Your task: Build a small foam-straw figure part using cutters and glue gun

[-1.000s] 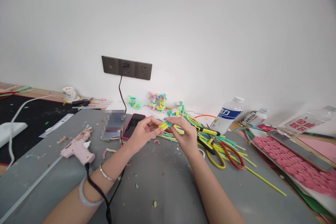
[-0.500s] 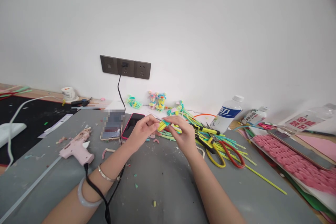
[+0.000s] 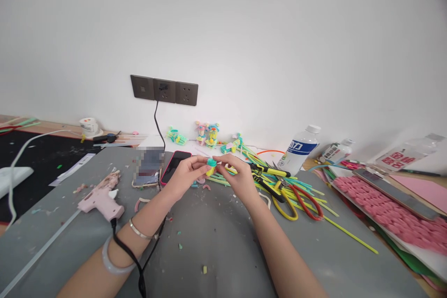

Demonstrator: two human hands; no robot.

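My left hand (image 3: 184,173) and my right hand (image 3: 238,178) meet above the grey table (image 3: 216,247), both pinching a small bundle of yellow and teal straw pieces (image 3: 211,165). The bundle's end faces the camera, with a teal band round it. The fingers of both hands are closed on it. Just behind the hands lies a pile of long yellow and green straws (image 3: 279,181). A pink-cased phone (image 3: 175,165) lies flat by my left hand.
A pink glue gun (image 3: 101,198) lies at the left, its black cord crossing my left wrist. Yellow scissors (image 3: 282,202) and red scissors (image 3: 307,200) rest on the straws. A water bottle (image 3: 297,150), small straw figures (image 3: 206,133) and a wall socket (image 3: 164,90) stand behind. Pink foam sheets (image 3: 391,214) lie at the right.
The hands have turned the bundle so its end faces the camera, and it sits slightly more to the left. The view has shifted a little.
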